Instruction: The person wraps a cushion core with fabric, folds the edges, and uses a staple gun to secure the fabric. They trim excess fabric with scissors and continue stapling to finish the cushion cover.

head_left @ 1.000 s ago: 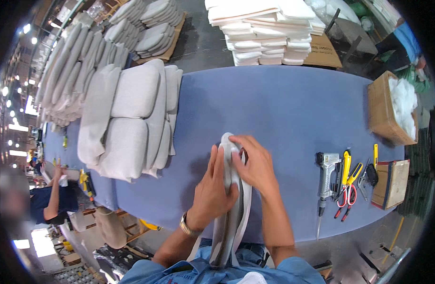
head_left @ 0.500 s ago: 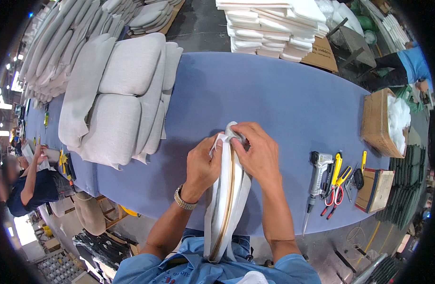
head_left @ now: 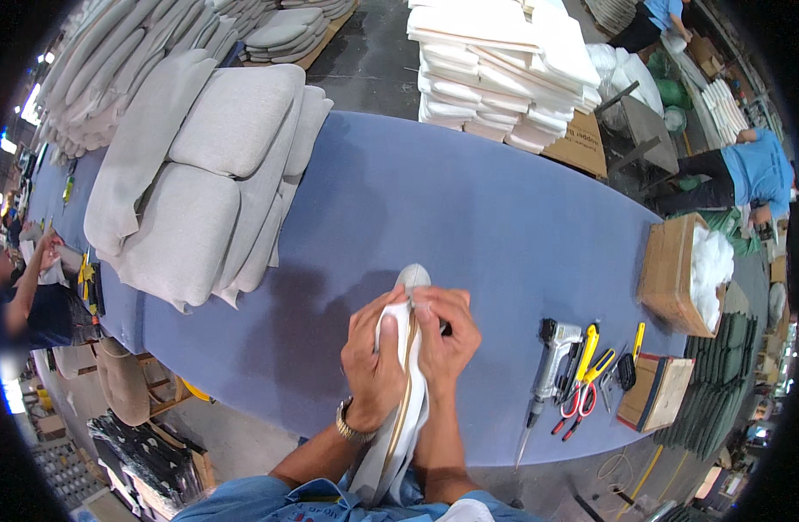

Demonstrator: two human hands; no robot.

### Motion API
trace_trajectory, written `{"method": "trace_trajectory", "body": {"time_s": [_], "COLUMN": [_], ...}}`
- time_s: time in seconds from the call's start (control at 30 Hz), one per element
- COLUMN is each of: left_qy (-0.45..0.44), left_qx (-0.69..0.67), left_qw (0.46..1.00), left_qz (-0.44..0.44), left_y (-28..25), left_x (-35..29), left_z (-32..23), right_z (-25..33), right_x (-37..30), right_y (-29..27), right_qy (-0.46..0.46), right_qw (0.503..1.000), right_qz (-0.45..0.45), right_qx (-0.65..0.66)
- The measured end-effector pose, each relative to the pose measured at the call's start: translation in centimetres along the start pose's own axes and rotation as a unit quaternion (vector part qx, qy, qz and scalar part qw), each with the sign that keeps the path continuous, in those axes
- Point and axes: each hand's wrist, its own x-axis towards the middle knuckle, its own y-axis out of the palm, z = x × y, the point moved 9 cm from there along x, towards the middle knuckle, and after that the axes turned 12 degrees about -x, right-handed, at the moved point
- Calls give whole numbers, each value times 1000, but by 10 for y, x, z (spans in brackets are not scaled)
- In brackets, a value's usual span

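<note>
Between my hands stands a narrow pad in grey fabric [head_left: 414, 277], edge up, with white padding and a thin brown strip running along its open side. Its near end reaches back to my shirt. My left hand [head_left: 371, 358] grips the cover on the left of the opening near the far end, thumb along the white layer. Opposite it, my right hand [head_left: 445, 335] has its fingers curled over the same end and its thumb pressed against the edge. Both sets of fingertips meet close together there, just short of the rounded grey tip.
A blue-covered table [head_left: 373, 191] carries a pile of grey padded panels [head_left: 190, 226] on the left. To the right lie an air tool [head_left: 551, 357], scissors [head_left: 582, 396], a small box [head_left: 656, 391] and a carton [head_left: 665, 274] of white stuffing. White foam sheets [head_left: 495, 65] rise beyond. Co-workers stand both sides.
Both hands have drawn nearer to me and closer together over the pad's end. The pad's far tip now sits lower in view. My view has shifted and turned slightly.
</note>
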Motion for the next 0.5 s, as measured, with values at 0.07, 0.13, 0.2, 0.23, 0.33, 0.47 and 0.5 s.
{"method": "trace_trajectory", "body": {"time_s": [0.07, 0.13, 0.2, 0.23, 0.33, 0.47, 0.5], "left_qy": [25, 37, 67, 82, 63, 44, 33], "left_qx": [-69, -116, -143, -157, -175, -202, -228], "left_qw": [997, 992, 987, 984, 982, 978, 973], "left_qz": [-6, -10, 0, 7, -9, 1, 2], "left_y": [-4, -11, -17, -20, -30, -34, -34], "left_x": [-7, -13, -16, -16, -18, -19, -20], "left_z": [4, 3, 5, 4, 10, 17, 21], "right_z": [-1, 5, 8, 9, 9, 5, 5], "right_x": [-7, -11, -14, -15, -17, -22, -24], "right_y": [0, 1, 5, 7, 15, 18, 17], "right_qy": [4, -3, -3, -3, 8, -7, -5], "right_qw": [998, 991, 989, 987, 984, 982, 982], "right_qz": [-3, -12, -7, -6, 12, 14, 11], "right_qx": [69, 135, 150, 158, 175, 186, 187]}}
